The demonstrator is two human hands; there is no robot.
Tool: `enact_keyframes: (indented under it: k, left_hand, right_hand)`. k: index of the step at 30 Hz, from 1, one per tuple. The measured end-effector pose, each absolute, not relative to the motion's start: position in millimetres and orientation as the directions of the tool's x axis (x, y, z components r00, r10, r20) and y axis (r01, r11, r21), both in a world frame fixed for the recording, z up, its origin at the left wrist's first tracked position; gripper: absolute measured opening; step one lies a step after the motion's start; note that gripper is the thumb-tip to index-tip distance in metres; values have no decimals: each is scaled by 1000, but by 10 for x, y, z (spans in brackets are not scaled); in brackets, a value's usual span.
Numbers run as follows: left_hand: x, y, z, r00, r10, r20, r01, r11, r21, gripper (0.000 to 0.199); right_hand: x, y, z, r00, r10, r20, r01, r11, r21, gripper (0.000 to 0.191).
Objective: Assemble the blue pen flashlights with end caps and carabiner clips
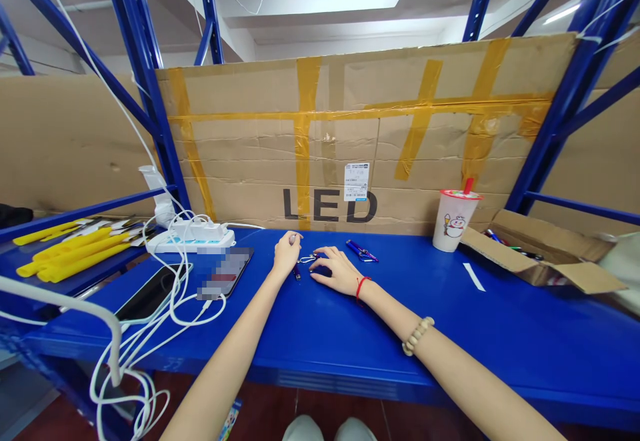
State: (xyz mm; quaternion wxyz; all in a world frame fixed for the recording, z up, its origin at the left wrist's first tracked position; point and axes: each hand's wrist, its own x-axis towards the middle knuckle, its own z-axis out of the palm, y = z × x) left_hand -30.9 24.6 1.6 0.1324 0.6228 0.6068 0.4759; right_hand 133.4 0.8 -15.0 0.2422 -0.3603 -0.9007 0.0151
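My left hand (pixel 287 254) is closed in a fist on the blue tabletop (pixel 320 334). A small dark blue, pen-like piece (pixel 297 272) shows at its lower right side; what the fingers hold is mostly hidden. Between my two hands lies a small silver metal clip (pixel 307 259). My right hand (pixel 340 271) rests palm down just right of the clip, its fingers apart and slightly bent, the fingertips close to the metal. Whether they touch it I cannot tell. Beyond the right hand lie a few slim blue and silver pieces (pixel 362 251), one of them pen-like.
To the left are a phone (pixel 240 271), a second dark phone (pixel 153 292), a power strip (pixel 197 237) and tangled white cables (pixel 175 301). At right stand a paper cup (pixel 453 224) with a straw and an open cardboard box (pixel 537 264). A cardboard panel (pixel 250 154) closes the back.
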Motion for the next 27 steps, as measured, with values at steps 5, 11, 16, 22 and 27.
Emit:
enact_keyframes:
  k: [5, 11, 16, 22, 27]
  left_hand:
    - [-228, 132, 49, 36, 845, 534, 705, -401, 585, 22]
    - [-189, 22, 82, 276, 808, 521, 725, -531, 438, 22]
    - [-175, -11, 133, 185, 823, 537, 774, -459, 437, 22]
    - [-145, -34, 155, 142, 839, 525, 850, -375, 370, 34]
    - [-150, -25, 144, 123, 871, 475, 879, -318, 355, 52]
  right_hand:
    - [1349, 56, -174, -604, 665, 439, 651, 729, -209, 23]
    - [1331, 75, -199, -605, 646, 465, 623, 748, -227, 18]
    - [1313, 59, -203, -667, 603, 439, 566, 792, -228, 22]
    - [1306, 75, -239, -654, 599, 463, 553, 795, -248, 23]
    - [1288, 74, -244, -700, 562, 441, 505, 826, -251, 23]
